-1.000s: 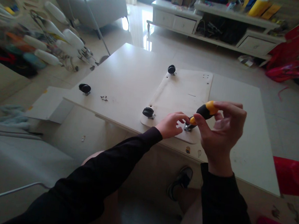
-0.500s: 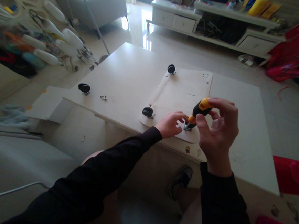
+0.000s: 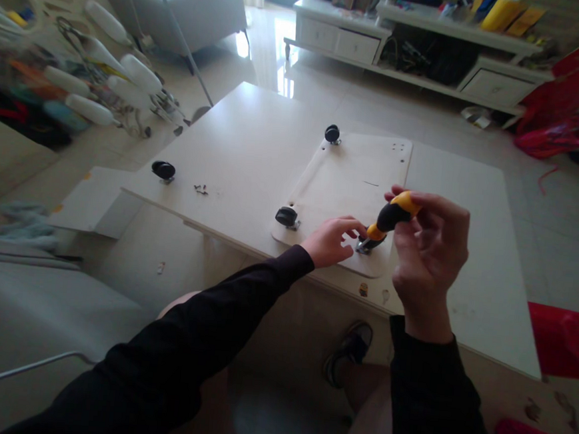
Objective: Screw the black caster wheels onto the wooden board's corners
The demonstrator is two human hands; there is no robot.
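Note:
My right hand (image 3: 432, 248) grips a yellow-and-black screwdriver (image 3: 395, 212) by its handle. The shaft slants down to the metal plate of a black caster (image 3: 378, 241) at the near right corner of a white board (image 3: 342, 188). Bent around that caster are the fingers of my left hand (image 3: 335, 239), partly hidden behind the tool. Two more casters stand upright on the board, one at the near left corner (image 3: 286, 217) and one at the far left corner (image 3: 332, 134). Small holes mark the far right corner.
The board lies on a white table (image 3: 256, 134). A loose caster (image 3: 163, 171) and several small screws (image 3: 201, 189) are on its left part. A red stool (image 3: 563, 339) stands beyond the right edge. A white box (image 3: 95, 202) sits on the floor at left.
The screwdriver handle has tipped a little to the right, and my right hand has shifted right with its grip changed. My left hand stays in place.

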